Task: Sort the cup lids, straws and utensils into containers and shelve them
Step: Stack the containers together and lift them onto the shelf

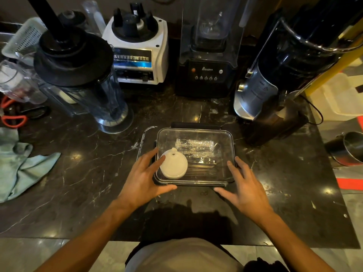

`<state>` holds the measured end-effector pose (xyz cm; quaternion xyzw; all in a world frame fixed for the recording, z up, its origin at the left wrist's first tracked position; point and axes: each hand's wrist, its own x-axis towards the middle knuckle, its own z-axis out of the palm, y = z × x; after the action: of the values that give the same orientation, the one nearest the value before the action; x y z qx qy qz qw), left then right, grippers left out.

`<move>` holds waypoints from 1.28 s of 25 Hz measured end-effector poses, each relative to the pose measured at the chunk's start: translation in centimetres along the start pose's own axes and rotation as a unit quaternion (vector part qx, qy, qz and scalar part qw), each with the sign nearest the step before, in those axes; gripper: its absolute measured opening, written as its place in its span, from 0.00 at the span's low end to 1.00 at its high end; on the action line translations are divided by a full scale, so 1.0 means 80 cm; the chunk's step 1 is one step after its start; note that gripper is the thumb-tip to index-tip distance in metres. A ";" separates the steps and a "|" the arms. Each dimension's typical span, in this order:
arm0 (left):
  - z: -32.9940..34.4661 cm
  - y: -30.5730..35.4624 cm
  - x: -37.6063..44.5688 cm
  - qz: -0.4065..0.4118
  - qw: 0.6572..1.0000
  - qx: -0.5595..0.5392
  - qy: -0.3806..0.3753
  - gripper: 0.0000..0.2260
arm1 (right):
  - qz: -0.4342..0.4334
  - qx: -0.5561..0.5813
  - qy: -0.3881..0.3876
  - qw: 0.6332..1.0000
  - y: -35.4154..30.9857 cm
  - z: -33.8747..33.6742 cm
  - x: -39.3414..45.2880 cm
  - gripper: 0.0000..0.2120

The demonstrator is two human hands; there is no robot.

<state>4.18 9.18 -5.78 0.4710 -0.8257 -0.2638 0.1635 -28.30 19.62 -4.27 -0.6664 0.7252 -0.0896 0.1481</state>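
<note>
1. Clear lidded container [196, 132] sits on the dark marble desk [78, 173], front centre, just ahead of the blenders.
2. Inside, as far as visible through the lid: 1 white cup lid [173, 164] at near-left, wrapped straws [194, 147] toward the back, thin dark sticks or utensils at near-right, too dim to identify.
3. Left hand [143, 177]: fingers spread, lying against the container's left edge, thumb at the near-left corner. No clamp.
4. Right hand [242, 182]: fingers spread, tips at the right edge, thumb near the front-right corner. Contact unclear.
5. Status, my read: sorting looks done for this container, lid appears seated; whether the latches are closed I can't tell.
6. Left to do: lift with both hands and shelve. No shelf in view.
</note>
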 end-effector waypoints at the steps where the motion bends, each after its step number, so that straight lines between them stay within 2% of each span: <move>1: -0.011 0.004 0.006 -0.060 0.997 -0.056 -0.009 0.44 | 0.035 0.066 -0.008 0.997 0.000 -0.009 0.002 0.42; 2: -0.022 0.008 0.014 -0.124 0.985 -0.118 0.002 0.42 | 0.082 0.140 -0.005 0.987 0.003 -0.014 0.007 0.41; 4: -0.036 0.007 0.036 -0.219 0.951 -0.215 0.040 0.31 | 0.187 0.281 0.028 0.941 0.007 -0.019 0.023 0.37; 6: -0.039 0.010 0.053 -0.267 0.917 -0.293 0.040 0.18 | 0.249 0.388 0.049 0.886 0.004 -0.025 0.040 0.23; 7: -0.038 0.013 0.058 -0.281 0.909 -0.304 0.040 0.11 | 0.259 0.412 0.052 0.872 0.003 -0.027 0.046 0.13; 8: -0.036 0.015 0.061 -0.283 0.909 -0.303 0.042 0.06 | 0.261 0.418 0.051 0.869 0.000 -0.030 0.051 0.10; 11: -0.033 0.021 0.061 -0.281 0.910 -0.300 0.053 0.10 | 0.268 0.433 0.053 0.859 0.001 -0.031 0.058 0.12; 14: -0.031 0.020 0.062 -0.290 0.908 -0.297 0.061 0.09 | 0.278 0.430 0.049 0.858 0.007 -0.016 0.061 0.11; 16: -0.034 0.019 0.064 -0.280 0.918 -0.277 0.038 0.09 | 0.287 0.440 0.031 0.851 0.012 -0.015 0.065 0.10; 17: -0.039 0.020 0.066 -0.260 0.930 -0.260 0.027 0.10 | 0.276 0.428 0.020 0.860 0.015 -0.019 0.068 0.10; 19: -0.051 0.024 0.084 -0.184 0.966 -0.177 0.031 0.14 | 0.236 0.306 0.018 0.922 0.015 -0.038 0.083 0.15; 21: -0.055 0.033 0.121 -0.071 0.995 -0.067 0.026 0.20 | 0.152 0.185 0.006 0.971 0.002 -0.059 0.099 0.31; 24: -0.042 0.058 0.180 0.048 0.994 0.034 -0.095 0.23 | -0.009 0.031 -0.118 0.992 -0.040 -0.072 0.108 0.51; 27: -0.022 0.066 0.215 0.042 0.981 0.072 -0.177 0.23 | -0.072 -0.053 -0.141 0.986 -0.054 -0.049 0.087 0.59; 32: -0.004 0.045 0.231 -0.010 0.964 0.062 -0.257 0.25 | -0.093 -0.046 -0.132 0.986 -0.033 -0.028 0.061 0.58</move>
<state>-7.47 -5.37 -2.98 0.4046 -0.8501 -0.3257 -0.0863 -26.92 14.36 -1.80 -0.7429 0.6377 0.0186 0.2027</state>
